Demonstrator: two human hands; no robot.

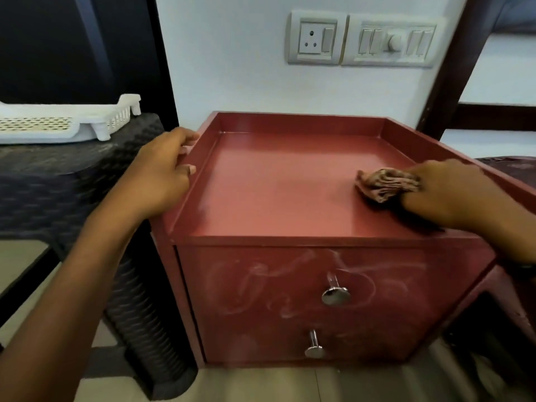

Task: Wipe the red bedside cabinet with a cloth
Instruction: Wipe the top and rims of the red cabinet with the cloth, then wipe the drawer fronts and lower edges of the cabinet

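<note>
The red bedside cabinet (278, 187) stands against the wall, with a raised rim around its flat top and two drawers with chrome knobs (336, 294) below. White smears mark the upper drawer front. My left hand (162, 172) grips the cabinet's left rim, thumb inside, fingers outside. My right hand (446, 190) presses a bunched brown patterned cloth (385, 185) onto the right side of the top; part of the cloth is hidden under the fingers.
A dark woven stool (72, 184) stands left of the cabinet with a white plastic basket tray (58, 123) on it. Wall socket and switches (362, 39) are above. A dark wooden bed frame (452, 68) and bedding lie at the right.
</note>
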